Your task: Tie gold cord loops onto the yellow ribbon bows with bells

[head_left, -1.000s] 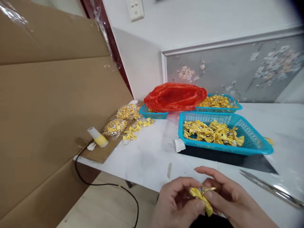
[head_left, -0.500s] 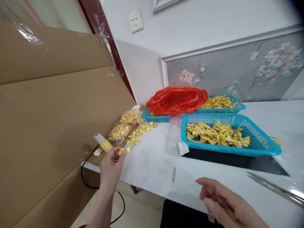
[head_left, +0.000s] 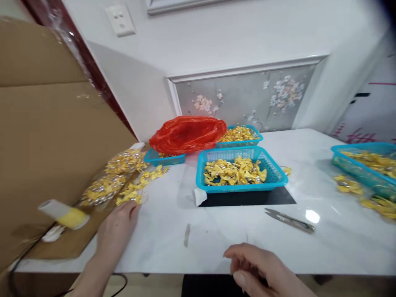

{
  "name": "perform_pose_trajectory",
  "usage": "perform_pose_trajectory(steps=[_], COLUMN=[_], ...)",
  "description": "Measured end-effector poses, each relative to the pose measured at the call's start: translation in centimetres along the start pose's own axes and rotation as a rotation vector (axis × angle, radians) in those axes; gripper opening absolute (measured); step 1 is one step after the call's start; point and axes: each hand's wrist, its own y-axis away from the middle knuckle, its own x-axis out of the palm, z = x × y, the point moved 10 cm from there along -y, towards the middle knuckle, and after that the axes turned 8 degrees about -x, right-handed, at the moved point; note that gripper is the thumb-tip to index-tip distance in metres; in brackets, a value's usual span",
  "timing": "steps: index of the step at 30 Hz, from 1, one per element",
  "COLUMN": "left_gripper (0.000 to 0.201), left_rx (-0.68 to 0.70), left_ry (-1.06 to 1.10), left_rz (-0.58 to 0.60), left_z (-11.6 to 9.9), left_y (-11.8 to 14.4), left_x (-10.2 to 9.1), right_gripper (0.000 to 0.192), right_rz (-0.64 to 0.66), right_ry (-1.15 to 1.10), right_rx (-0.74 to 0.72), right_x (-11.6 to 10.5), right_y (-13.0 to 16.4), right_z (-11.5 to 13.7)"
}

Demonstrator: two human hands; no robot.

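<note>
My left hand [head_left: 116,225] lies on the white table [head_left: 216,243] with its fingers stretched out, the fingertips touching the near end of a loose row of small yellow ribbon bows [head_left: 136,187]. Nothing shows in its grip. At the table's front edge my right hand [head_left: 256,268] hovers with loosely curled fingers and holds nothing. Beyond both hands, at the middle of the table, a blue mesh basket [head_left: 241,188] filled with yellow bows stands on a black mat [head_left: 278,198].
A yellow-and-white tool [head_left: 63,214] with a cord lies on cardboard [head_left: 46,136] at left, beside clear bags of bows [head_left: 102,192]. A red plastic bag [head_left: 188,134] covers a basket behind. Metal snips [head_left: 289,220] lie right of centre. Another blue basket [head_left: 361,167] sits far right.
My left hand carried the yellow bow from in front of me out to the row of bows at left and let it go. My right hand stayed low and empty. The view swung right.
</note>
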Motion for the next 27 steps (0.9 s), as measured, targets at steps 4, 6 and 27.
perform_pose_trajectory(steps=[4,6,27], left_gripper=[0.018,0.018,0.014], left_rx=[0.055,0.072,0.047], left_ry=[0.026,0.064,0.832], left_rz=[-0.041,-0.087,0.028], left_z=[-1.2,-1.9,-10.2], left_y=[0.2,0.8,11.9], left_x=[-1.1,-2.0,-2.3], right_gripper=[0.023,0.023,0.027], right_rz=[0.010,-0.108,0.020], right_ry=[0.130,0.224,0.971], right_rx=[-0.080,-0.066,-0.298], right_x=[-2.6,-5.5,-6.6], right_y=[0.1,0.6,-3.3], right_z=[1.6,1.9,1.7])
